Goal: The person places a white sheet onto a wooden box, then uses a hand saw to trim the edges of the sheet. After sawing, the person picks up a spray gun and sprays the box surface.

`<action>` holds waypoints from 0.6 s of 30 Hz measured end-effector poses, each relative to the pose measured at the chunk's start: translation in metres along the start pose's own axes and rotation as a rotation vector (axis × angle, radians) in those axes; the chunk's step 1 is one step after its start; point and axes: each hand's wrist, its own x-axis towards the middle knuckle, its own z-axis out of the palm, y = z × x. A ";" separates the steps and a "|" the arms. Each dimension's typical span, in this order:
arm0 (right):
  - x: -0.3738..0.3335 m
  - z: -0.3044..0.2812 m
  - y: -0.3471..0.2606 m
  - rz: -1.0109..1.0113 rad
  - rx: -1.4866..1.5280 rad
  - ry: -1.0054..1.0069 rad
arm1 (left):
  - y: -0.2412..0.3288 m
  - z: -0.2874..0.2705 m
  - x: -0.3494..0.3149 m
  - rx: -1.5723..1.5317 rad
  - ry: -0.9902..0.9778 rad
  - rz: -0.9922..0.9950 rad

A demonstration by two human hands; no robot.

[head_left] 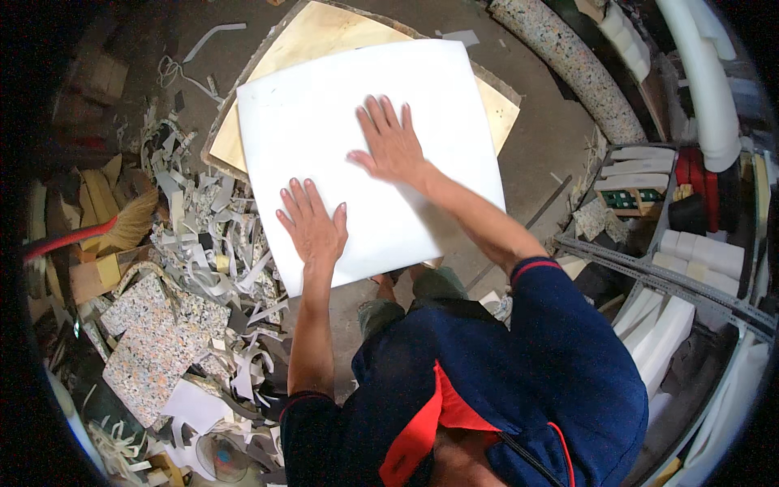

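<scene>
A large white foam sheet (422,97) lies at a slant over a pale wooden board (324,32), whose corners stick out at the far side, left and right. My left hand (312,227) rests flat on the sheet near its left edge, fingers spread. Farther in, past the middle of the sheet, my right hand (389,144) presses on the surface with its fingers stretched out and the thumb apart. Neither hand holds anything. What supports the board is hidden underneath.
Foam offcuts and strips (219,235) heap up on the left, with speckled foam pieces (162,341) among them. A broom (122,227) with a red handle lies there. At right stand a metal shelf frame (673,280) with white foam blocks and a speckled foam roll (576,69).
</scene>
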 end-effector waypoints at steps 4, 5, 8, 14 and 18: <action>0.086 0.006 0.078 0.174 -0.131 0.093 | 0.005 0.003 0.000 0.010 0.041 -0.006; 0.106 0.005 0.104 0.252 -0.103 0.122 | 0.004 0.004 0.001 0.017 0.048 -0.010; 0.133 -0.001 0.169 0.447 0.034 0.140 | 0.004 0.011 0.001 0.006 0.072 0.005; 0.042 0.004 0.120 0.381 0.088 0.123 | 0.001 0.008 0.001 0.043 0.104 -0.016; -0.058 -0.014 0.079 0.371 -0.005 -0.118 | 0.009 0.005 0.017 0.101 0.066 -0.056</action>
